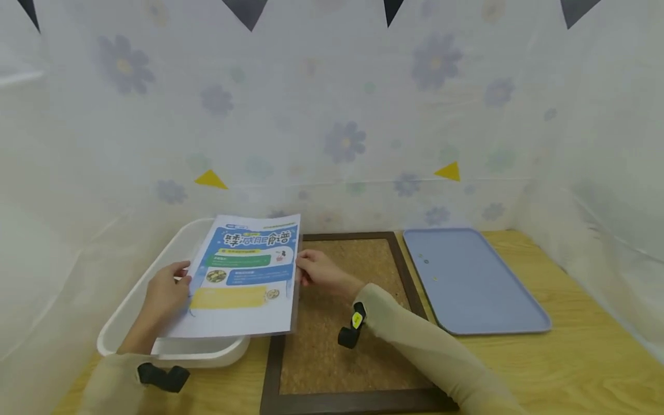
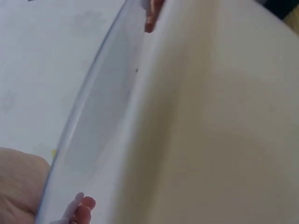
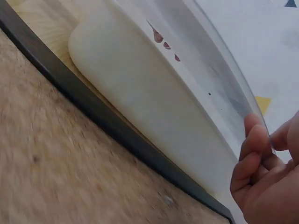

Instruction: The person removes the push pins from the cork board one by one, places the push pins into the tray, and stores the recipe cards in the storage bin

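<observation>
A printed poster sheet (image 1: 244, 320) with blue, green and yellow blocks is held up, tilted, over the white plastic tub (image 1: 111, 328). A clear plastic layer (image 3: 219, 42) shows along its edge in the right wrist view. My left hand (image 1: 165, 294) grips the sheet's left edge; some fingertips (image 2: 83, 214) show there in the left wrist view. With thumb and fingers, my right hand (image 1: 324, 274) pinches the right edge, above the cork board. The sheet hides much of the tub's inside.
A dark-framed cork board (image 1: 358, 351) lies mid-table, close beside the tub. To its right is a blue tray (image 1: 477, 282) with a few tiny ring-like bits on it. Flower-patterned sheeting (image 1: 311, 115) hangs behind the wooden table (image 1: 586, 357) and along its sides.
</observation>
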### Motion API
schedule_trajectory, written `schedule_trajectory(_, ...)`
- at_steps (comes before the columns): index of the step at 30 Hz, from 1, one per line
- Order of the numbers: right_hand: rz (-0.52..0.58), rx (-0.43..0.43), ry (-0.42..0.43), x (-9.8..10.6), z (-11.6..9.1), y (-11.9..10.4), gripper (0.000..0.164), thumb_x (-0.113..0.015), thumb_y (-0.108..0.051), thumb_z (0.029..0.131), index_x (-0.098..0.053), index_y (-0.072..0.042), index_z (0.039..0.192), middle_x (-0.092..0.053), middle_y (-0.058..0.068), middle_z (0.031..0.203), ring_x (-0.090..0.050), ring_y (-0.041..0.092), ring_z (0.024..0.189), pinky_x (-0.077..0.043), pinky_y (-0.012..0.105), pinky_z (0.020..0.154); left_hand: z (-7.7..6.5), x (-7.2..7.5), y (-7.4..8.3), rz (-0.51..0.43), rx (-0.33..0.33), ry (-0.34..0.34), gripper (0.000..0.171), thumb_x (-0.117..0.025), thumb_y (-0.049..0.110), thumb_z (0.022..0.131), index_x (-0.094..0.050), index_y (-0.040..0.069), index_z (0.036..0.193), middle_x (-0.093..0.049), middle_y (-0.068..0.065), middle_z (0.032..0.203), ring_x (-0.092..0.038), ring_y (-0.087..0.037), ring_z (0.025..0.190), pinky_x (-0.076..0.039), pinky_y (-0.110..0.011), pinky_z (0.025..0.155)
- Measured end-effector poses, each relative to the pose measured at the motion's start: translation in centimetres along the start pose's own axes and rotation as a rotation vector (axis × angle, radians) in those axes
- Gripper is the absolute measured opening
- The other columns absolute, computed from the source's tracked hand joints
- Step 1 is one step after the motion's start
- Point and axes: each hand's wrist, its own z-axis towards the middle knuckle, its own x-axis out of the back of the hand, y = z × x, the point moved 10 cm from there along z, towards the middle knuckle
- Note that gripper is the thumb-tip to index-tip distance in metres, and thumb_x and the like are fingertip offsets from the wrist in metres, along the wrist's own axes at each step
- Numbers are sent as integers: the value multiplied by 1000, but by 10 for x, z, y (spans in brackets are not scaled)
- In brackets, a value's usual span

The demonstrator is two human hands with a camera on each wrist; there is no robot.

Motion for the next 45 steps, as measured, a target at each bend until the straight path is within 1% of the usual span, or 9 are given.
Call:
schedule_trajectory(4, 26, 43, 12, -26, 11, -7, 22, -43, -11, 102, -55, 6, 108, -52, 0, 59, -44, 7, 46, -36, 19, 46, 3, 22, -18, 12, 27, 56, 40, -45, 2, 94, -47, -13, 131, -54, -31, 116, -55, -39, 98, -41, -29, 70)
schedule_trajectory(8, 58, 78, 17, -51, 16, -13, 16, -43, -8, 101, -54, 4, 99, -50, 0, 55, -42, 9, 45, -35, 21, 46, 3, 37, -36, 18, 98, 82, 41, -43, 2, 94, -47, -12, 132, -53, -32, 120, -53, -40, 101, -40, -29, 68)
schedule_trajectory(15, 5, 92, 26, -74, 21, -21, 16, -43, -10, 100, -52, -2, 89, -48, 0, 54, -40, 10, 48, -32, 21, 47, 4, 47, -56, 56, 163, 107, 44, -40, 7, 93, -48, -13, 131, -53, -34, 124, -50, -44, 107, -42, -49, 83)
schedule_trajectory(20, -78, 74, 59, -74, 21, -26, 19, -45, -10, 98, -58, 3, 91, -49, -2, 52, -41, 9, 47, -32, 19, 46, 9, 48, -63, 41, 203, 122, 43, -42, 7, 95, -47, -13, 132, -51, -34, 123, -51, -43, 103, -43, -48, 81)
schedule_trajectory(22, -89, 49, 63, -72, 20, -25, 23, -46, -12, 98, -59, 6, 106, -51, 0, 52, -43, 9, 47, -35, 19, 47, 10, 49, -63, 36, 201, 140, 42, -44, 8, 95, -48, -13, 131, -52, -33, 122, -51, -42, 102, -43, -45, 78)
schedule_trajectory(26, -165, 23, 114, -60, 16, -21, 49, -47, -19, 99, -36, 7, 140, -56, 7, 63, -45, 11, 46, -39, 22, 47, 8, 61, -61, 35, 153, 240, 41, -47, 9, 93, -51, -13, 127, -54, -34, 120, -52, -45, 103, -41, -48, 83)
schedule_trajectory(30, -226, 17, 196, -41, 11, -15, 57, -46, -23, 100, -26, 6, 144, -49, 5, 74, -36, 10, 46, -35, 25, 49, 5, 73, -60, 35, 112, 325, 42, -49, 10, 92, -50, -16, 124, -54, -36, 119, -53, -50, 104, -36, -54, 91)
schedule_trajectory(36, -206, -29, 165, -31, 10, -6, 55, -42, -26, 102, -26, 1, 146, -35, -3, 55, -26, 9, 42, -28, 25, 45, 9, 70, -59, 23, 121, 275, 46, -48, 15, 94, -46, -16, 129, -51, -37, 125, -53, -50, 109, -42, -54, 90)
schedule_trajectory(45, -240, 5, 180, -23, 11, -14, 51, -44, -21, 100, -33, 6, 142, -38, -4, 54, -32, 8, 43, -31, 23, 45, 12, 56, -51, 3, 152, 191, 49, -46, 16, 96, -40, -14, 134, -45, -37, 131, -47, -50, 114, -45, -56, 90)
